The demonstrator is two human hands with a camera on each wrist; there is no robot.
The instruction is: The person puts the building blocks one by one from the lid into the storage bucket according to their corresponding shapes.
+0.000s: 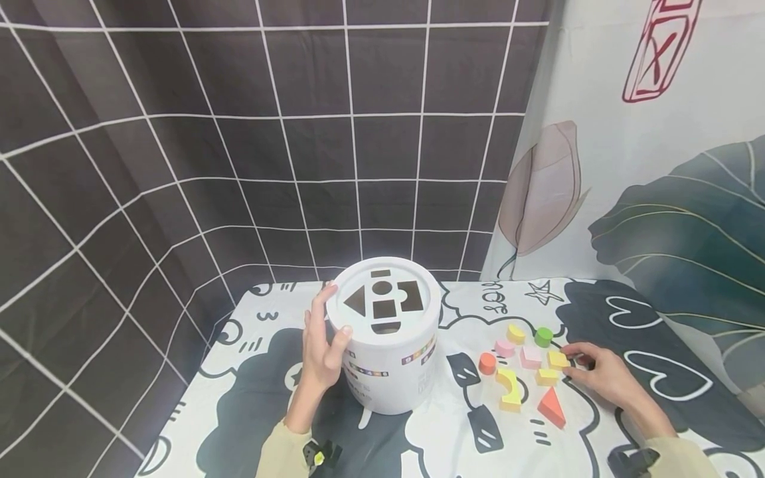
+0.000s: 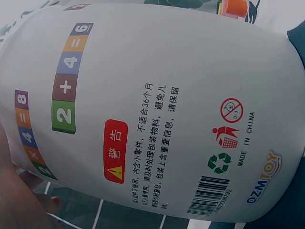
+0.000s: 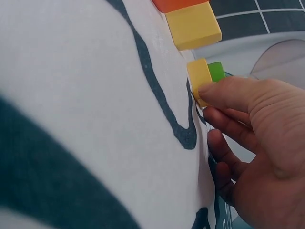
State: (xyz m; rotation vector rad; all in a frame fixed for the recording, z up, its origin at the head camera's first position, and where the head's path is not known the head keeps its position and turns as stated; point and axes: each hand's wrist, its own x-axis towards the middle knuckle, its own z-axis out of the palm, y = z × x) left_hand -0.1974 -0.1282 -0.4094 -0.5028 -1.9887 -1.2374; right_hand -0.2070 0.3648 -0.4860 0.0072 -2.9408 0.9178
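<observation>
A white bucket (image 1: pixel 388 375) with printed sums stands upright; its lid (image 1: pixel 415 322) has shaped cut-outs. My left hand (image 1: pixel 323 345) rests against the bucket's left side, fingers extended along the rim and thumb at the lid's front edge. Printed Chinese text and a barcode (image 2: pixel 208 196) show in the left wrist view. On the right, my right hand (image 1: pixel 606 378) pinches a yellow block (image 1: pixel 558 360) between thumb and forefinger. In the right wrist view the thumb covers part of this yellow block (image 3: pixel 199 76), with a green block (image 3: pixel 217 71) just behind.
Loose blocks lie left of my right hand: a green cylinder (image 1: pixel 543 337), a red triangle (image 1: pixel 552 407), a yellow arch (image 1: pixel 509 390), an orange cylinder (image 1: pixel 487 363), a pink block (image 1: pixel 530 357) and other yellow and pink ones. A patterned cloth (image 1: pixel 448 438) covers the table; a dark gridded curtain (image 1: pixel 311 153) hangs behind.
</observation>
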